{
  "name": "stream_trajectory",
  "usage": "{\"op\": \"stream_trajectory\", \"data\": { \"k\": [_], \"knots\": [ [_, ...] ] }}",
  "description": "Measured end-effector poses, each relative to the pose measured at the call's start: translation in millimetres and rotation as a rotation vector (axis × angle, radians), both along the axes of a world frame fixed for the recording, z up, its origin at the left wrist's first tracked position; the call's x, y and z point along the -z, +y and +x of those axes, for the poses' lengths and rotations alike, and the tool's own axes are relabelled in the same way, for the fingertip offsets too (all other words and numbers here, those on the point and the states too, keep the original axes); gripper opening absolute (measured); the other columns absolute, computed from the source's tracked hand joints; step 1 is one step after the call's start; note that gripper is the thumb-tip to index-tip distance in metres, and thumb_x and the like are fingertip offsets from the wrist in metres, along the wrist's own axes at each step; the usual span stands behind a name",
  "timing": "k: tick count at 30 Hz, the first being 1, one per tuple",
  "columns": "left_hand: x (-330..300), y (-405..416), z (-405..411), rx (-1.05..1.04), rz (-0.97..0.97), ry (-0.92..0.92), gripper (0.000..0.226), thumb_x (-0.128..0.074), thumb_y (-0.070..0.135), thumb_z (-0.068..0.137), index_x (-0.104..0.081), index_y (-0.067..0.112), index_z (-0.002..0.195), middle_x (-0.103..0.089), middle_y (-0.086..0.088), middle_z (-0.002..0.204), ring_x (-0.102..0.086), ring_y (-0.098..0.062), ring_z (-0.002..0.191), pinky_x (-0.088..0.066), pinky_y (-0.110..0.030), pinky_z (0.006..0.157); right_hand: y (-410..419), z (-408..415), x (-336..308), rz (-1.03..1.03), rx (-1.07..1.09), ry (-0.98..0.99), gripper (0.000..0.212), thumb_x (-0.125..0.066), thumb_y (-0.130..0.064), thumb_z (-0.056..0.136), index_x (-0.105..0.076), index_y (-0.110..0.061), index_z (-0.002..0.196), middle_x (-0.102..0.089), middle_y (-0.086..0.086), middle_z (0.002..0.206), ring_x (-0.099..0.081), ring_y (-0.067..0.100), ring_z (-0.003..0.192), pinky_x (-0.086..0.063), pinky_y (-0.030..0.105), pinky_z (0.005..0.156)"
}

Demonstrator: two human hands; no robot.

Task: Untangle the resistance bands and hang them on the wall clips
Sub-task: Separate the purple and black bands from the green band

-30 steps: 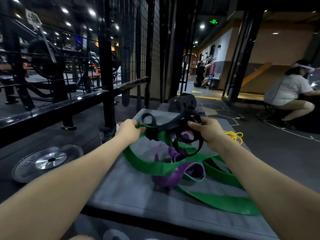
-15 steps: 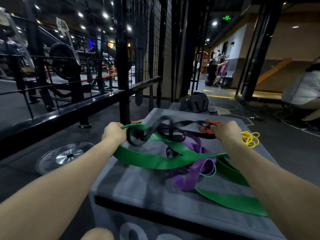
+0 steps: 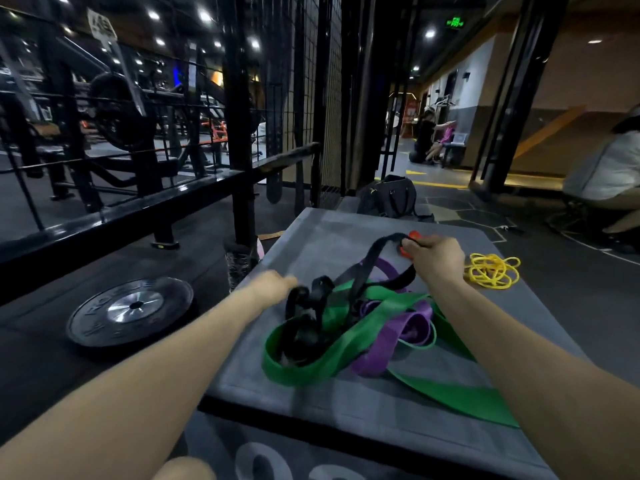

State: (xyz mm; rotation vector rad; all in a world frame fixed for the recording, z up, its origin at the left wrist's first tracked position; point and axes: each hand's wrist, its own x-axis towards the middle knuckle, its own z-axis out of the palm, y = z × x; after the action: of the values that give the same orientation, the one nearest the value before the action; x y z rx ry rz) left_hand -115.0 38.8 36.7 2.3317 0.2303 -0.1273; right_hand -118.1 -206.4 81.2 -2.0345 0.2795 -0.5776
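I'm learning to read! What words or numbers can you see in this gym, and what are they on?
"ROGUE", partly legible, raised letters on the weight plate lying on the floor.
Large pale characters on the front of the grey box: cut off by the frame, perhaps numbers, unreadable.
Green exit sign on the ceiling: too small to read.
White placard on the rack: blurred, unreadable.

Left hand (image 3: 273,287) motion-blurred; grip unreadable, fingers cannot be told apart. Right hand (image 3: 437,258) covers most of an orange piece (image 3: 414,235); its shape cannot be told. Black band (image 3: 367,271) blurs near the left hand, its lower loops lost inside the green band (image 3: 349,336). Purple band (image 3: 388,344) partly buried under green. Bench (image 3: 311,393) front lettering cut by bottom edge. Seated person (image 3: 609,168) cut by right edge. Distant figures (image 3: 431,140) too small to read.
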Motion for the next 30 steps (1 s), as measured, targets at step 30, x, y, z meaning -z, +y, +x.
{"op": "stream_trajectory", "data": {
  "k": [30],
  "knots": [
    [-83.0,-7.3,4.4,-0.268,-0.54,-0.3,0.029,-0.069,0.031,0.083,-0.062,0.009,0.065,-0.055,-0.003,0.058,-0.05,-0.016,0.052,-0.046,-0.028,0.061,-44.7,-11.6,-41.0,0.218,0.187,-0.11,0.024,-0.06,-0.032,0.09,-0.073,-0.013,0.095,-0.064,0.01,0.082,-0.058,0.03,0.084,-0.051,0.046,0.084]
  ]
}}
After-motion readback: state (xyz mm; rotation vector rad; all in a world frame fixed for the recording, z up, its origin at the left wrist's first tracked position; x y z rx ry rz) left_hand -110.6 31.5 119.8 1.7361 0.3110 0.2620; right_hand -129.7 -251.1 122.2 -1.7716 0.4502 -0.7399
